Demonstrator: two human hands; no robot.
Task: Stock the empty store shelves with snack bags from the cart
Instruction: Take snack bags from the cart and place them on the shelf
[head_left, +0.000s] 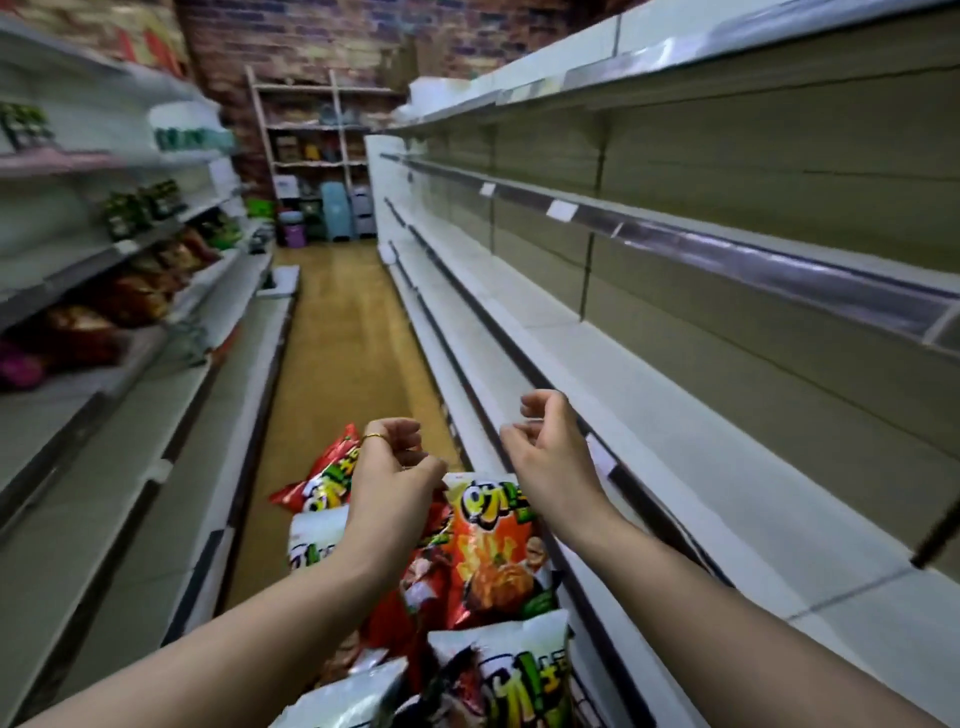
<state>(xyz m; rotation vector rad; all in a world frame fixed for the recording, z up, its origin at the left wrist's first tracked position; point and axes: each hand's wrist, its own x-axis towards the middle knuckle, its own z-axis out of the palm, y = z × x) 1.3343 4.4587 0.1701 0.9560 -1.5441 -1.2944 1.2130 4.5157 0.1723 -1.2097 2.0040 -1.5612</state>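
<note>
Both hands hang loosely curled and hold nothing, as far as my feed shows: the left hand (389, 467) and the right hand (550, 447) are raised side by side with a gap between them. I see a thin gold ring (375, 437) on a left finger.

Directly beneath and between my wrists lie the snack bags (488, 540), heaped and overlapping. The left thumb tip comes very near the top edge of the orange-red bag, but I cannot tell whether it touches. The right hand sits above that bag's right corner, well clear of it. The bags are glossy, crinkled film pillows, some red and orange with bold yellow-green lettering, others white with the same lettering. At the lower right of the heap a bit of dark wire mesh shows, which I take for the cart (592, 701); the rest is hidden under the bags.

Just to the right of the heap run the shelves (649, 374), long flat boards of pale painted metal in tiers, with olive back panels. A shiny strip of price rail (779, 265) edges the upper board. Left shelving (78, 322) across the aisle carries blurred dark red bags. The floor (337, 322) is tan and smooth, and a brick wall (311, 41) closes the far end
</note>
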